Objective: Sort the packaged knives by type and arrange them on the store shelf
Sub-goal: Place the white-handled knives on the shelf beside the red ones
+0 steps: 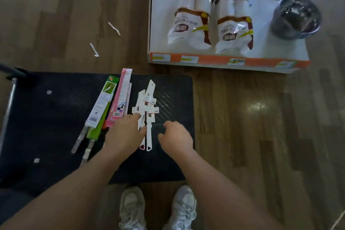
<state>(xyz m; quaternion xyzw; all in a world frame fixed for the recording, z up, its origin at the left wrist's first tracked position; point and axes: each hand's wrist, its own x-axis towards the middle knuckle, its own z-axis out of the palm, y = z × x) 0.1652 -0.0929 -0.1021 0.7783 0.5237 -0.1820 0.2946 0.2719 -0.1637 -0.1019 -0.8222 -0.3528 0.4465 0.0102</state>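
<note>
Closest to us, our white sneakers (pixel 132 209) stand on the wood floor (pixel 242 136), right at the edge of the black mat (pixel 46 136). Over the mat, our right hand (pixel 176 136) hovers just right of the white knives (pixel 149 99), fingers loosely curled and holding nothing. Our left hand (pixel 125 134) is on those white knives, index finger stretched onto the card and thumb against a handle, but honestly we can't tell if it's pinching anything. They lie side by side mid-mat, handles toward us. Just left of them sit a pink packaged knife (pixel 123 89), a green packaged knife (pixel 102 104) and some silver-handled knives (pixel 79 141). Farther off, paper scraps (pixel 114 28) lie on the floor. The store shelf (pixel 205 60) holds two bags (pixel 190 18) and a metal pot (pixel 296 17).
</note>
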